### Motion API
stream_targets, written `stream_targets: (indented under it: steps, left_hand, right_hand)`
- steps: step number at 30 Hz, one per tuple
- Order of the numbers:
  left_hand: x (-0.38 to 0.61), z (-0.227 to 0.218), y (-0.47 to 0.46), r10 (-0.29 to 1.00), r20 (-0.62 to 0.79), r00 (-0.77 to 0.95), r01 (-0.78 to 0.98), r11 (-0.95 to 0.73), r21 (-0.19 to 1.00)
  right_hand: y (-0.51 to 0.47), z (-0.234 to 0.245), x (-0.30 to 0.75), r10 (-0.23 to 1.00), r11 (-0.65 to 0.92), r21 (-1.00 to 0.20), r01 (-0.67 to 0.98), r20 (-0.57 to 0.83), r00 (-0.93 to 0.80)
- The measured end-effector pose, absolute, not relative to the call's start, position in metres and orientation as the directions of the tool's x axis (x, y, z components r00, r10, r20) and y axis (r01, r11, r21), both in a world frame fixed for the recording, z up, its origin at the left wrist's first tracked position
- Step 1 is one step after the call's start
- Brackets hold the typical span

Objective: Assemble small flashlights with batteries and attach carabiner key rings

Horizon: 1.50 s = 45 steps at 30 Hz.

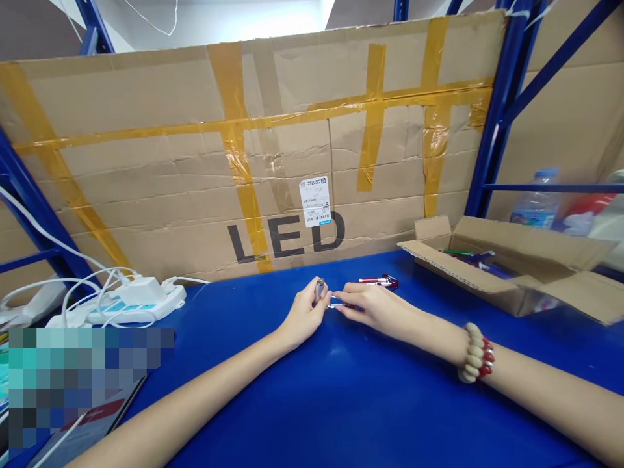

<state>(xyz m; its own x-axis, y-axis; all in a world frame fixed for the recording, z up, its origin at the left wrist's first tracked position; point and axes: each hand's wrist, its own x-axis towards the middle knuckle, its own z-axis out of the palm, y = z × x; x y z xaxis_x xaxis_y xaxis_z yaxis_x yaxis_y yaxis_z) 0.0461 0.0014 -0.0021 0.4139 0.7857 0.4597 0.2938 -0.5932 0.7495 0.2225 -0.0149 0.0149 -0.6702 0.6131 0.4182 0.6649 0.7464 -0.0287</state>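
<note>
Silver tube (318, 290) in L hand (306, 313); slim pc (337, 305) in R hand (366, 304).

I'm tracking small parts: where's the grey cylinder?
Near the centre of the head view, the grey cylinder is held in the left hand, just left of the right hand.
</note>
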Motion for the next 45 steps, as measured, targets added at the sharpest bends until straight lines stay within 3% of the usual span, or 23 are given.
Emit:
stream_targets:
  steps: [10, 16, 22, 26, 31, 38, 45]
  left_hand:
    - [0.046, -0.003, 0.001, 0.784, 0.457, 0.42, 0.252, -0.584, 0.771]
    - [0.047, 0.0, -0.001, 0.793, 0.417, 0.444, 0.228, -0.55, 0.804]
    - [0.048, 0.003, -0.004, 0.773, 0.348, 0.53, 0.223, -0.523, 0.823]
    - [0.047, 0.002, -0.005, 0.722, 0.361, 0.59, 0.234, -0.581, 0.779]
    - [0.046, 0.001, -0.005, 0.69, 0.384, 0.614, 0.281, -0.645, 0.71]
    - [0.047, 0.001, -0.004, 0.757, 0.417, 0.504, 0.349, -0.62, 0.703]
    - [0.047, -0.001, 0.002, 0.768, 0.443, 0.463, 0.436, -0.633, 0.64]
  right_hand:
    - [-0.014, 0.014, 0.221, 0.605, 0.767, -0.057, 0.64, 0.396, -0.69]
    - [-0.012, 0.013, 0.22, 0.575, 0.776, -0.094, 0.624, 0.512, -0.638]
    - [-0.01, 0.024, 0.23, 0.579, 0.726, -0.216, 0.653, 0.705, -0.41]
    - [-0.012, 0.022, 0.227, 0.539, 0.757, -0.199, 0.623, 0.729, -0.422]
    - [-0.015, 0.018, 0.221, 0.543, 0.776, -0.196, 0.6, 0.691, -0.477]
    - [-0.015, 0.023, 0.223, 0.574, 0.77, -0.232, 0.595, 0.661, -0.484]
    - [-0.007, 0.023, 0.237, 0.744, 0.663, -0.347, 0.663, 0.402, -0.533]
